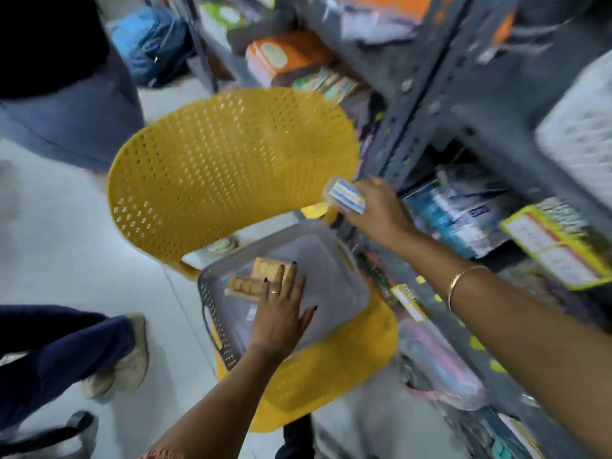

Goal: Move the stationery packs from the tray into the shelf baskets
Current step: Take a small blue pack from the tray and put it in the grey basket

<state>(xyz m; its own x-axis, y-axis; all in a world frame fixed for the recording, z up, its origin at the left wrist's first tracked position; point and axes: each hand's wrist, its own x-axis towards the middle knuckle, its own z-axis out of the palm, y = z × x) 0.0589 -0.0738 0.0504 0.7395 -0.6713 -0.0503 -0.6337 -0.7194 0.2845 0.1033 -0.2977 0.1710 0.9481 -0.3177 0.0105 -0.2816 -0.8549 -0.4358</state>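
A grey plastic tray [334, 260] rests on the seat of a yellow chair. Two tan packs with round shapes [246, 286] lie in its far left part. My left hand [281, 309] hovers flat over the tray, fingers spread, fingertips over the tan packs; whether they touch is unclear. My right hand [381, 210] is raised beside the grey shelf post, closed around a small clear pack with a blue and white label [344, 195]. The frame is blurred by motion.
The yellow perforated chair [231, 160] stands against a grey metal shelf [427, 94] full of stationery. A white basket [583, 134] sits on the shelf at right. Another person's legs [66, 342] and a dark bag are at left on the floor.
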